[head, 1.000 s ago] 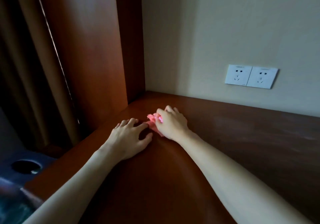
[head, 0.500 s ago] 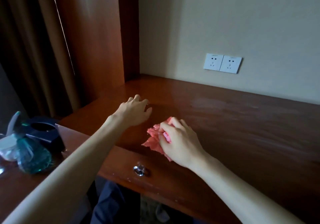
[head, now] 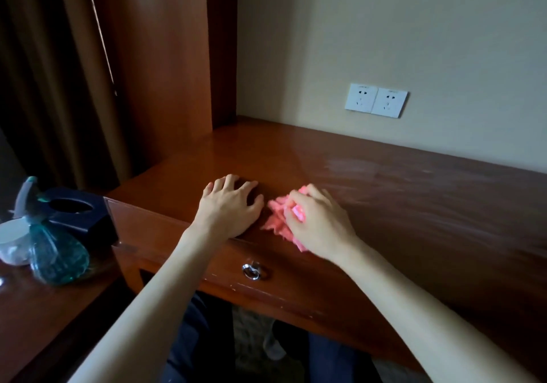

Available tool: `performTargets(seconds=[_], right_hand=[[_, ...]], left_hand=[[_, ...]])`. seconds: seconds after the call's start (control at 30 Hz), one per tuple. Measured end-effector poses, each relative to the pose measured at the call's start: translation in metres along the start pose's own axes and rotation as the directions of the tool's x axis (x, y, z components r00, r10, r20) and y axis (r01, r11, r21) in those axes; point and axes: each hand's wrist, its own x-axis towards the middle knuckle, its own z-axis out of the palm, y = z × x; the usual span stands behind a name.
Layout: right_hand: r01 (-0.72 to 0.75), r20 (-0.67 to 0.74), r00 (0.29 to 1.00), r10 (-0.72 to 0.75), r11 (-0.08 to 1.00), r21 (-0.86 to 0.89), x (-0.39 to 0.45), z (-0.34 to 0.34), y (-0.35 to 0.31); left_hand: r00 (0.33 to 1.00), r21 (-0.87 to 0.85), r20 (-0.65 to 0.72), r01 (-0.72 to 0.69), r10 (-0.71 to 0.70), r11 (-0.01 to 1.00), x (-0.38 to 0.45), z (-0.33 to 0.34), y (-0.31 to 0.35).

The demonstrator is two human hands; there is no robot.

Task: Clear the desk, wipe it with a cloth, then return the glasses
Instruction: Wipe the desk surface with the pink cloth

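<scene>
Right beside desk (head: 414, 205) edge: bunched cloth (head: 278, 217).

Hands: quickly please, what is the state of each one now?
Left hand: open, flat on the desk.
Right hand: grips the pink cloth.

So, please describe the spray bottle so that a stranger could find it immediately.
Start at the wooden desk and go to the lower surface at its left end. The spray bottle stands there, before a dark blue box. It alone is see-through teal glass, teardrop-shaped.
</scene>
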Motion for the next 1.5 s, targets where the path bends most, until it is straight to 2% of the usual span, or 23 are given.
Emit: performTargets(seconds=[0.07,0.1,0.2,0.27,0.4,0.5,0.57,0.63,0.77,0.83,0.9,0.97,1.03,1.07,1.13,1.23,1.3,1.4,1.5], right_hand=[[-0.112,-0.003,0.994,0.112,0.991,-0.071,0.021,0.005,-0.002],[-0.119,-0.024,0.993,0.117,0.987,-0.112,0.021,0.01,-0.007],[-0.002,-0.058,0.998,-0.003,0.996,-0.086,-0.01,0.009,-0.013],[0.0,-0.02,1.0,-0.001,0.999,-0.035,-0.014,0.002,-0.007],[-0.18,-0.024,0.984,0.178,0.977,-0.113,0.019,0.003,-0.002],[-0.076,-0.074,0.995,0.066,0.987,-0.143,-0.013,-0.001,-0.009],[-0.013,-0.059,0.998,0.009,0.998,-0.067,-0.045,-0.012,-0.007],[-0.044,-0.043,0.998,0.042,0.998,-0.047,-0.044,-0.018,0.006],[-0.187,-0.055,0.982,0.18,0.97,-0.156,-0.003,-0.005,0.013],[-0.119,-0.051,0.992,0.112,0.981,-0.153,-0.009,-0.004,0.009],[-0.015,-0.023,1.0,0.014,0.999,-0.051,-0.026,-0.008,0.013],[-0.039,-0.006,0.999,0.039,0.998,-0.039,-0.016,-0.012,0.021],[-0.181,-0.033,0.983,0.179,0.979,-0.089,0.006,-0.011,0.023],[-0.205,-0.039,0.979,0.202,0.97,-0.127,0.011,-0.006,0.021],[-0.126,-0.036,0.992,0.122,0.98,-0.154,0.004,-0.003,0.016],[0.004,0.01,1.0,-0.003,1.0,-0.014,-0.026,-0.012,0.02],[-0.026,-0.004,1.0,0.026,0.999,-0.026,-0.013,-0.014,0.03],[-0.173,-0.019,0.985,0.173,0.977,-0.128,0.02,0.0,0.031],[-0.08,0.003,0.997,0.081,0.991,-0.11,0.013,0.0,0.026]], left_hand=[[1.0,-0.004,0.002,0.002,-0.002,1.0,-0.001,-0.003,0.001],[1.0,-0.012,0.01,0.007,-0.007,1.0,-0.002,-0.004,0.0],[1.0,-0.029,0.017,0.0,0.001,1.0,-0.004,-0.004,0.0],[1.0,-0.038,0.015,0.001,-0.001,0.999,-0.004,-0.003,0.0],[1.0,-0.042,0.012,-0.005,0.006,0.999,-0.004,-0.004,-0.002],[1.0,-0.066,0.004,-0.007,0.007,0.998,-0.003,-0.004,-0.004],[1.0,-0.065,-0.011,-0.009,0.008,0.998,-0.003,-0.002,-0.003],[1.0,-0.059,-0.017,-0.009,0.008,0.998,-0.002,-0.001,-0.003],[1.0,-0.054,-0.007,-0.01,0.01,0.998,-0.003,-0.002,-0.003],[1.0,-0.06,-0.007,-0.003,0.003,0.998,-0.003,-0.003,-0.003],[1.0,-0.051,-0.016,-0.001,0.001,0.999,-0.003,-0.002,-0.001],[1.0,-0.053,-0.01,-0.002,0.001,0.999,-0.003,-0.001,-0.002],[1.0,-0.048,-0.007,-0.011,0.011,0.999,-0.003,-0.001,-0.002],[1.0,-0.043,-0.009,-0.011,0.01,0.999,-0.002,-0.001,-0.003],[1.0,-0.049,-0.001,-0.011,0.011,0.999,-0.001,-0.001,-0.004],[1.0,-0.031,-0.022,-0.016,0.016,0.999,-0.001,0.002,-0.003],[1.0,-0.026,-0.013,-0.023,0.022,0.999,-0.001,0.004,-0.003],[0.999,-0.01,-0.019,-0.028,0.028,1.0,-0.001,0.004,-0.003],[1.0,-0.022,-0.01,-0.023,0.023,0.999,-0.001,0.003,-0.005]])
